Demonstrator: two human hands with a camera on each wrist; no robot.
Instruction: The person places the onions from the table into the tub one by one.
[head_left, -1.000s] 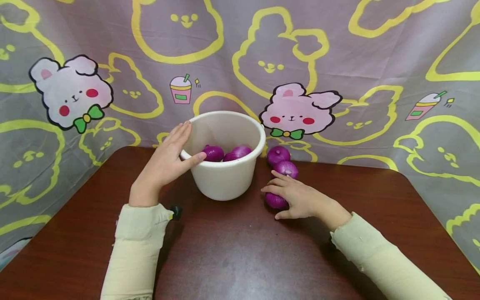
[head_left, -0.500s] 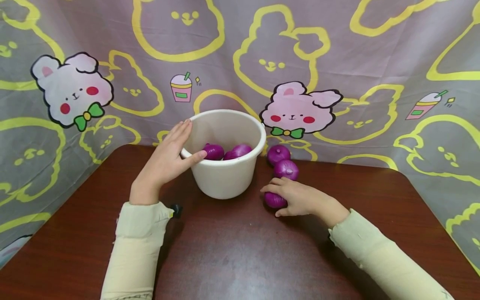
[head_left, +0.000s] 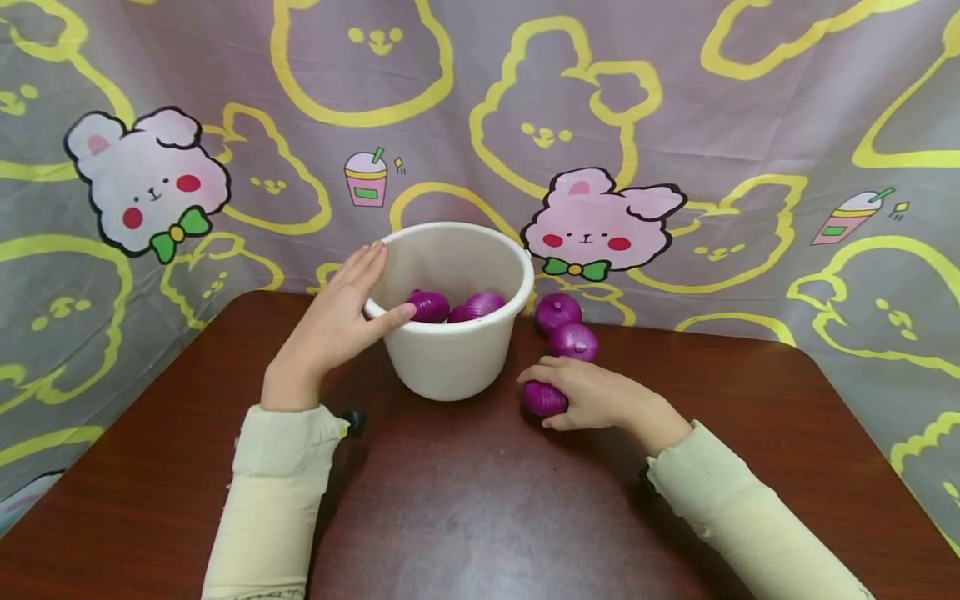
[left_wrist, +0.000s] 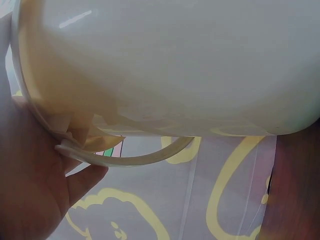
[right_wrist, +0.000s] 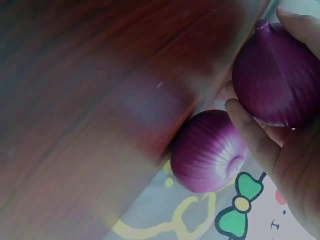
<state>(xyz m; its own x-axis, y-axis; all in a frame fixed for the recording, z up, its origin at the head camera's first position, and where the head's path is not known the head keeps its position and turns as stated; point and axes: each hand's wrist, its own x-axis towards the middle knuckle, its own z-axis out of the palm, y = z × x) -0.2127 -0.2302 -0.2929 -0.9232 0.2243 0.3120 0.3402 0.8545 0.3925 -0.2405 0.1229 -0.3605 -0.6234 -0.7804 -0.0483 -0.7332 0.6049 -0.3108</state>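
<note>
My right hand (head_left: 592, 394) grips a purple onion (head_left: 543, 398) on the near right of a white bucket (head_left: 450, 362). In the right wrist view this onion (right_wrist: 275, 75) sits between thumb and fingers, its stem end showing. My left hand (head_left: 330, 325) rests on the bucket's left rim, fingers nearly straight and thumb over the front edge. In the left wrist view the left hand (left_wrist: 35, 180) lies against the rim beside the bucket's handle (left_wrist: 145, 159). Inside the bucket are purple onions (head_left: 486, 303), partly hidden by its front wall.
Two more purple onions, one at the back (head_left: 558, 313) and one nearer (head_left: 573, 342), lie right of the bucket, just beyond my right hand. A dark brown table (head_left: 465, 508) carries everything. A patterned curtain (head_left: 450, 142) hangs close behind the bucket.
My right fingers have closed round the near onion, and it has shifted slightly left, away from the other two. The left hand and bucket stay in place.
</note>
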